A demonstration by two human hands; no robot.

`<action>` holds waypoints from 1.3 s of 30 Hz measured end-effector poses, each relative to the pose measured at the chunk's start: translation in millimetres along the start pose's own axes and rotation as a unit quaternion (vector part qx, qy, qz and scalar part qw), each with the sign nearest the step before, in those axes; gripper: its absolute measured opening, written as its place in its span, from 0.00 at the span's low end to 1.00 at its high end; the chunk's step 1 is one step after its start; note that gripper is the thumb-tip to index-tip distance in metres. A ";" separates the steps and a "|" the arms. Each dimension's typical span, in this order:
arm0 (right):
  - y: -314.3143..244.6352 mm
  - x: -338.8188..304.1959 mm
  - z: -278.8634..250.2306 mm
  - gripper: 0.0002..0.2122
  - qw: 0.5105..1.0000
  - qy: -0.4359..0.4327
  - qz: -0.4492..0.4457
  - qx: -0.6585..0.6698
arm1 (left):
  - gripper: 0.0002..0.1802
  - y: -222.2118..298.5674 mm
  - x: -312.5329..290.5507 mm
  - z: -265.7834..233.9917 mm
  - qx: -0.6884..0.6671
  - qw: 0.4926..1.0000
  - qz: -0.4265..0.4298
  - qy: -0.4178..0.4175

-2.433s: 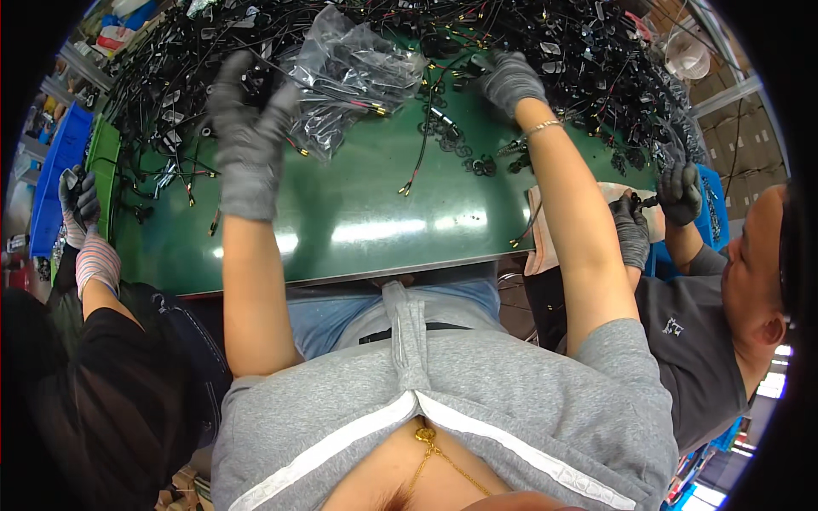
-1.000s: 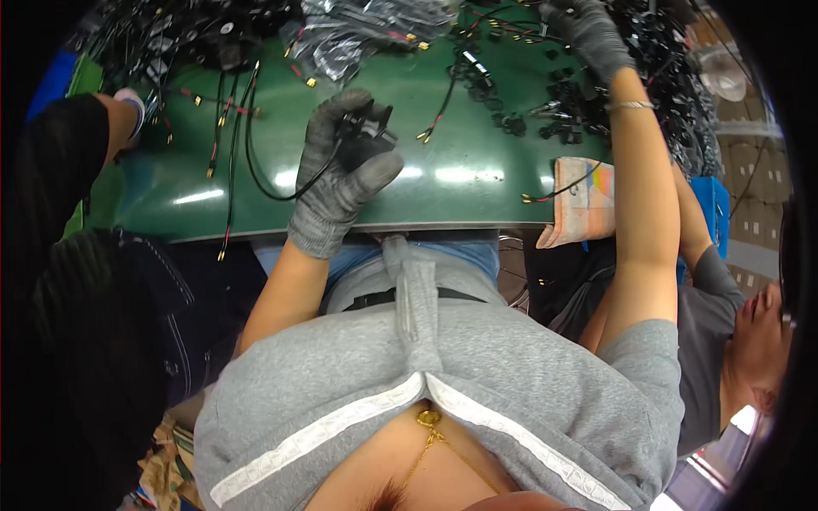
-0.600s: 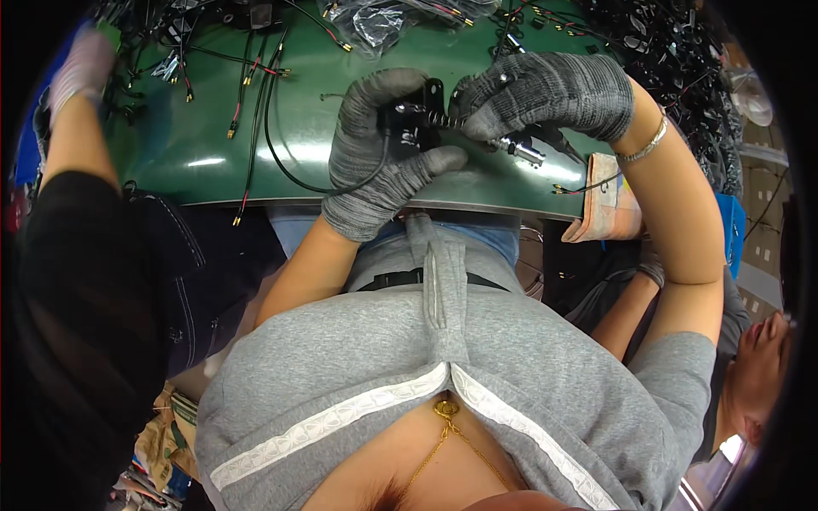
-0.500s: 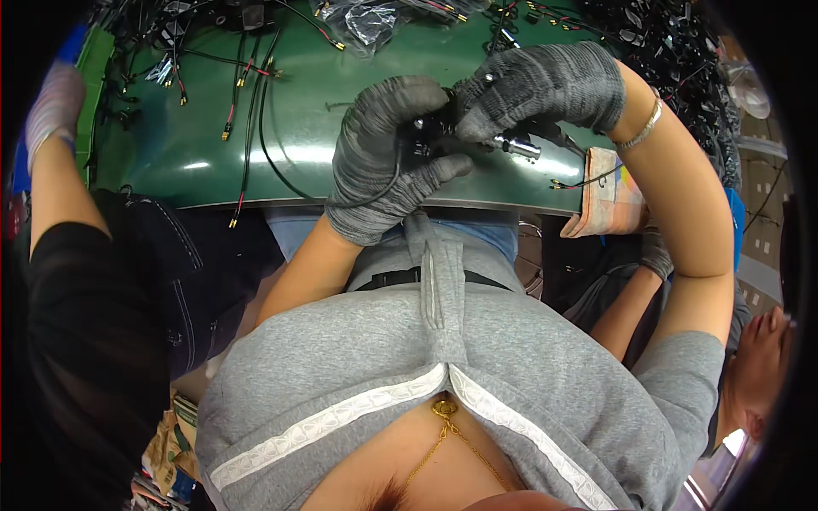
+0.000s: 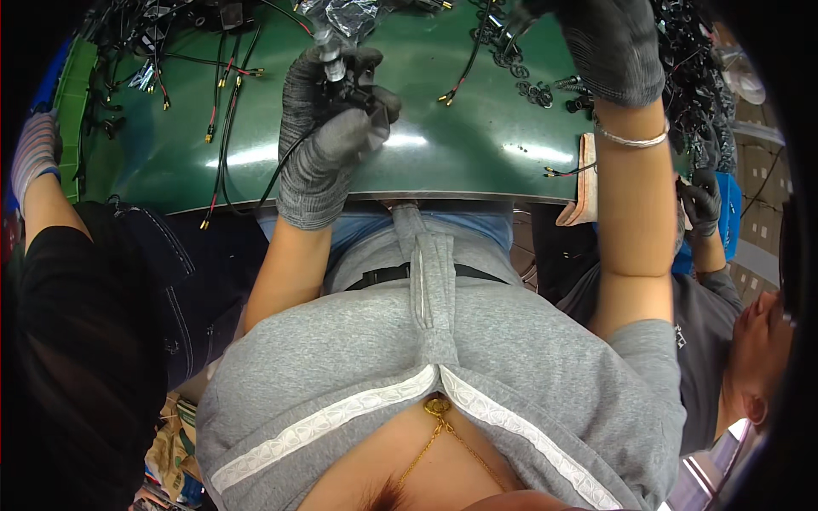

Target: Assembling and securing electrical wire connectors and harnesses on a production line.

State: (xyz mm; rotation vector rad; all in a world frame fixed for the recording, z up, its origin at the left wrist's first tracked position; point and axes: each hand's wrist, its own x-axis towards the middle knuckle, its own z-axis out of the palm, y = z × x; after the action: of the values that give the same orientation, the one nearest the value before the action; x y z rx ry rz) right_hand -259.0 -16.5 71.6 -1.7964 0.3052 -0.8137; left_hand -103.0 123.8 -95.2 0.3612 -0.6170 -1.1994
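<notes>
My left hand (image 5: 315,162), in a grey knitted glove, is raised over the green table. Its fingers close round a small black part (image 5: 362,95) with a black cable (image 5: 277,175) that trails down past the wrist. A shiny silver cylinder (image 5: 332,61) shows at the top of this grip; how it joins the black part is unclear. Stretched far forward, my right hand (image 5: 609,51) wears a matching glove and is over the far right of the table, by small black rings (image 5: 535,92). Its fingers are smeared by motion, so whether they hold anything is unclear.
Black cables with red wires and gold tips (image 5: 223,128) lie on the table (image 5: 443,166). Dark parts pile up at the far left and right. A clear plastic bag (image 5: 351,15) sits at the back. Co-workers' gloved hands show at left (image 5: 36,149) and right (image 5: 703,203).
My hands have moved apart. The right has left the black part and reached forward; the left has shifted left with the part, and the silver cylinder now points up.
</notes>
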 end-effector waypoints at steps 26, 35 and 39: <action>96.5 -70.7 -53.1 0.24 0.936 0.345 -0.064 0.034 | 0.16 4.5 -4.2 9.0 0.083 0.994 -0.053 0.042; 114.2 -63.5 -74.3 0.20 0.910 0.409 -0.070 0.002 | 0.13 2.8 -7.0 11.3 0.057 0.998 -0.019 0.007; 126.1 -58.8 -80.4 0.15 0.855 0.517 -0.040 -0.020 | 0.11 2.4 -8.2 6.6 0.069 0.997 -0.036 0.001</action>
State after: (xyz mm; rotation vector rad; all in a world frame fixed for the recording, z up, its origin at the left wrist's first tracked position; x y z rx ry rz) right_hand -332.6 -89.9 -51.0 -1.2464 0.9421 -1.8066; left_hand -107.1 132.7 -90.7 0.5049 -0.6912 -1.2277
